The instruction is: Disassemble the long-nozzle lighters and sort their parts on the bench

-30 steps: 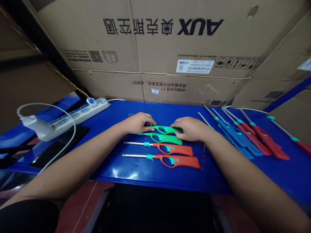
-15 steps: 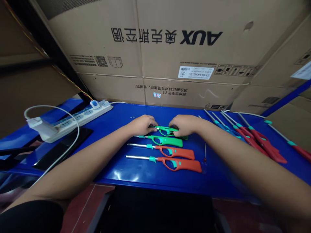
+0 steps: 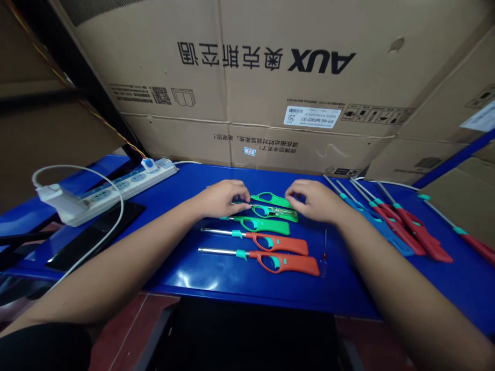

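My left hand [image 3: 228, 198] is closed at the tube end of an opened green lighter [image 3: 279, 212], whose inner parts show along the handle. Behind that lighter is a green casing half [image 3: 273, 198] with a trigger loop, and my right hand [image 3: 313, 200] pinches its right end. Nearer to me, a whole green lighter [image 3: 266, 225] lies parallel. Two orange lighters, one farther [image 3: 282, 243] and one nearer [image 3: 290, 263], complete the row, their metal tubes pointing left. My left fingers hide the opened lighter's tube.
On the right lie several red lighters [image 3: 421, 234] and a blue one [image 3: 390, 234]. A thin screwdriver [image 3: 325, 252] is right of the row. A white power strip [image 3: 124, 188] and black flat object [image 3: 96, 234] occupy the left. A cardboard box [image 3: 255, 87] stands behind the blue table [image 3: 185, 275].
The green casing half has come apart from the lighter and moved behind it, exposing the inside. My right hand has shifted slightly right with it; my left hand stays at the tube end.
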